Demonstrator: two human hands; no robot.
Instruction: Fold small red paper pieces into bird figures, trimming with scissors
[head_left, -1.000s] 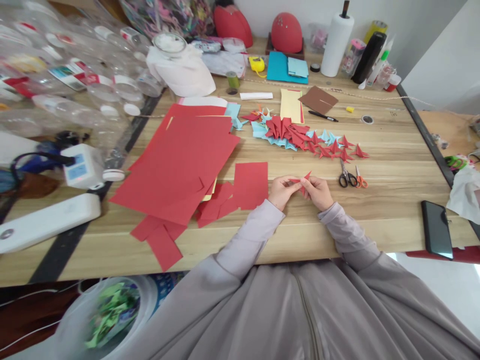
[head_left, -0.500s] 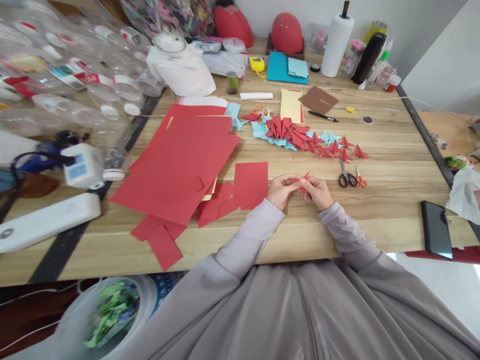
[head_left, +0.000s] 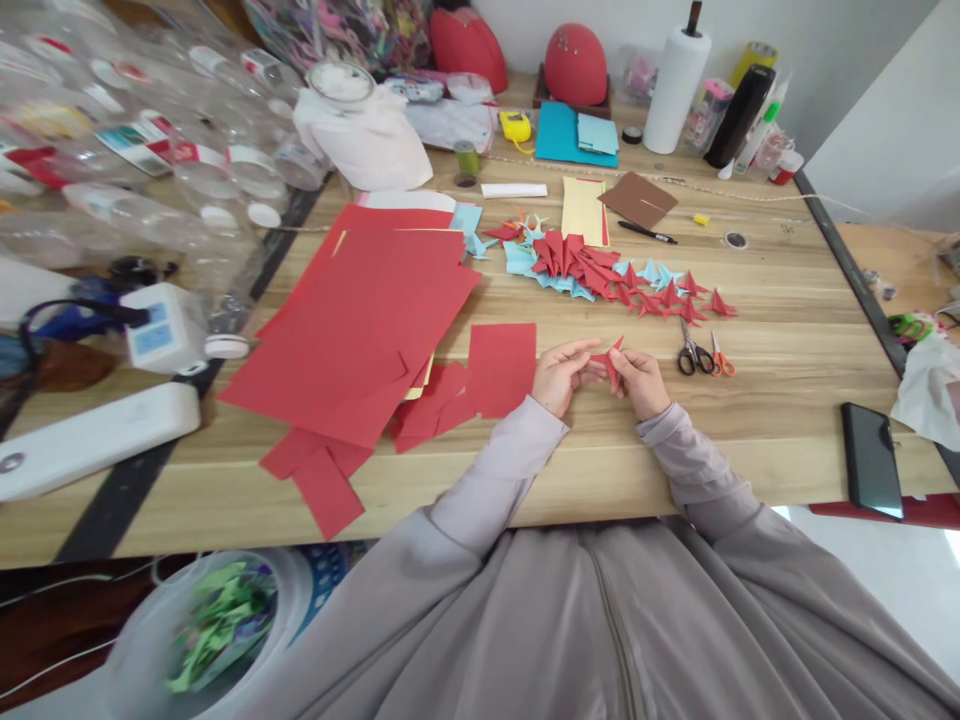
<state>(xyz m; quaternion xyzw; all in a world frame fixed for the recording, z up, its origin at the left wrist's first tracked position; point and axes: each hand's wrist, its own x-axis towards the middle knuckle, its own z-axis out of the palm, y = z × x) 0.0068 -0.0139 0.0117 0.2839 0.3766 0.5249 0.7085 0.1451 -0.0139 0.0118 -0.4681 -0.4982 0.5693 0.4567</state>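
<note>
A small folded red paper crane (head_left: 616,358) is in front of me, its points sticking out between my hands. My right hand (head_left: 642,382) pinches its body between thumb and fingers. From the other side, my left hand (head_left: 559,376) has its fingers curled round the crane's left point; the exact grip is partly hidden. Left of my hands lies a red paper square (head_left: 502,370). Beyond them, finished red paper cranes (head_left: 667,295) sit in a cluster with light blue folded pieces (head_left: 521,262).
Black scissors (head_left: 694,355) and small orange scissors (head_left: 721,360) lie right of my hands. Large red sheets (head_left: 360,320) are stacked to the left, with red scraps (head_left: 326,490) at the table edge. A phone (head_left: 872,460) rests at the right; plastic bottles (head_left: 202,170) crowd the far left.
My left thumb has drawn back from the crane and the left fingers are straighter. More of the crane now shows, turned a little in my right hand.
</note>
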